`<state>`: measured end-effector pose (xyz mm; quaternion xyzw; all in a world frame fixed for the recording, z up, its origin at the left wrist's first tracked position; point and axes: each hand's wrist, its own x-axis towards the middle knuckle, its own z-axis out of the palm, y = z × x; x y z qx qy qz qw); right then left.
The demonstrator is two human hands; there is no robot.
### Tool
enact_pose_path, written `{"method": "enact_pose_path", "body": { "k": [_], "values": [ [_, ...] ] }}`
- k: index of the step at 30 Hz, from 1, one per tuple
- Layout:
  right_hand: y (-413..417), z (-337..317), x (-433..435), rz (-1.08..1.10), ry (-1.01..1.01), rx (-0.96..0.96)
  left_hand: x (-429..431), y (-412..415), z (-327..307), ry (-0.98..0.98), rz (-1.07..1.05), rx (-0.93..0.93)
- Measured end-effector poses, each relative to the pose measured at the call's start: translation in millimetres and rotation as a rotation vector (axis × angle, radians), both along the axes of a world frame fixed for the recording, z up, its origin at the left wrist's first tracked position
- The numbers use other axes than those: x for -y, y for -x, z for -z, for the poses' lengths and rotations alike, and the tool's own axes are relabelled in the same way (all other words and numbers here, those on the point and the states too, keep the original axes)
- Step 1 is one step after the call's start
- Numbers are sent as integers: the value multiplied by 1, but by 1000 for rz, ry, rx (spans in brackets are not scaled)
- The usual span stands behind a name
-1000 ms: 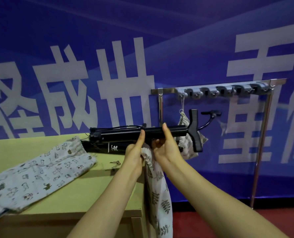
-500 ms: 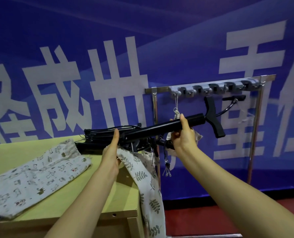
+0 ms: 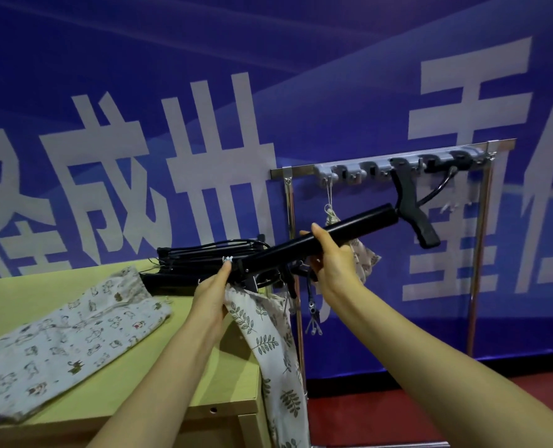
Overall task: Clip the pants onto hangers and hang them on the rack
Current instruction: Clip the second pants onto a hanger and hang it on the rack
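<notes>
Midway: left hand [image 3: 210, 295] and right hand [image 3: 333, 263] grip hanger [image 3: 365, 218] carrying pants [image 3: 262, 334] at rack [image 3: 301, 171]; second pair [image 3: 68, 324] lies unclipped on worktop [image 3: 233, 376].

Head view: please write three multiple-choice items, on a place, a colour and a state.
1. Where do the animal-print pants lie? A) on a chair B) on the table C) in a basket
2. What colour is the hanger bar? A) white B) red C) black
3. What does the right hand do? A) grips the hanger bar B) rests open on the table C) pinches the pants
Key: 1 B, they lie flat on its top; 2 C, black all along; 3 A, fingers curl round it.
</notes>
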<state>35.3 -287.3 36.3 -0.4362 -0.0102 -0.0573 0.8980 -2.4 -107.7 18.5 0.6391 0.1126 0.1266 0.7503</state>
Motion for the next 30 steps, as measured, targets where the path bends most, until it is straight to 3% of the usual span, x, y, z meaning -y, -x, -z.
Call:
{"method": "enact_pose_path", "body": {
  "k": [5,12,22,30],
  "values": [
    [11,-17,9,162,201,163,7,11,-4,-607,31,57],
    [31,-30,18,215,277,313,15,23,-13,-1035,65,135],
    [58,-36,26,248,284,353,22,63,-28,-995,112,94],
    [83,-33,17,227,376,438,40,80,-41,-821,132,67]
  ]
}}
